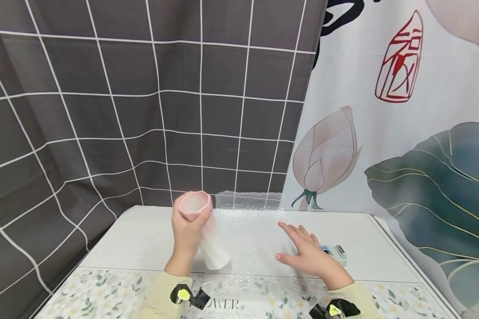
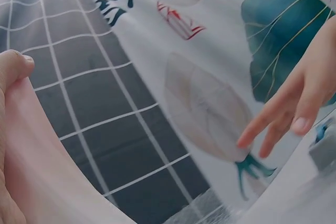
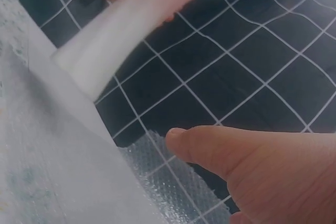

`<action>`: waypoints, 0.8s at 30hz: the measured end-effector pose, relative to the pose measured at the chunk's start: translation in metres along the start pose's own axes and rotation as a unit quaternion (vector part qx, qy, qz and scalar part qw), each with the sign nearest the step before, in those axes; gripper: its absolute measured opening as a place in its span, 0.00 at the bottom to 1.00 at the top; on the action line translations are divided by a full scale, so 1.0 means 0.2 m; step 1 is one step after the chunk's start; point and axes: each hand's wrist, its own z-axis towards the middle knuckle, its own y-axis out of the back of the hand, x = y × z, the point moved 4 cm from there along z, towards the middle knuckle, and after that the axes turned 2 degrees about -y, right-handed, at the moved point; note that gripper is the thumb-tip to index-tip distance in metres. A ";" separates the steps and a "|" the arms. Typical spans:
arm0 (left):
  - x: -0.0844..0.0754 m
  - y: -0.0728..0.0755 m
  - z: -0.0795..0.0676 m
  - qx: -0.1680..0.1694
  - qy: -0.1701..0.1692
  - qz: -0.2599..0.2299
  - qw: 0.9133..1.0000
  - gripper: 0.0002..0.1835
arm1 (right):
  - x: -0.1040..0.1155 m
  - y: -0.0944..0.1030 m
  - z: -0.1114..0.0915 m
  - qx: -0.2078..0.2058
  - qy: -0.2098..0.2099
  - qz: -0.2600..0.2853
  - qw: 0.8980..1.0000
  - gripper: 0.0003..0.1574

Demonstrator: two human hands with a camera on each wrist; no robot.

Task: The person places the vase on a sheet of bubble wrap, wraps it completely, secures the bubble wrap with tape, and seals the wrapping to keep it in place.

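Note:
A vase (image 1: 214,250), pink at its rim and fading to white at its base, leans over the table in the head view. My left hand (image 1: 186,232) grips its upper part just below the angular rim, thumb on the near side. Under and beside the vase lies a clear sheet of bubble wrap (image 1: 249,239). To the right, my right hand (image 1: 306,253) is held with fingers spread and nothing in it, over the right side of the sheet. In the right wrist view the vase (image 3: 113,40) slants, its white base toward the tabletop.
Partly hidden behind the right hand is a small pale blue-and-white item (image 1: 337,254). A floral cloth with printed lettering (image 1: 104,292) covers the table's near part. Behind the white tabletop (image 1: 143,239) hang a dark grid curtain (image 1: 183,110) and a flower-printed cloth (image 1: 343,66).

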 end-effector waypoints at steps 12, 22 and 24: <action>-0.07 -0.20 -0.15 0.061 0.000 -0.057 0.997 0.32 | 0.05 -0.02 0.01 -0.007 0.025 -0.005 1.000 0.52; 0.09 -0.25 -0.21 0.076 0.011 -0.101 0.992 0.32 | 0.12 -0.05 0.00 -0.006 0.064 0.028 0.998 0.54; 0.10 -0.25 -0.21 0.074 0.016 -0.108 0.991 0.31 | 0.13 -0.06 0.00 0.001 0.068 0.041 0.997 0.54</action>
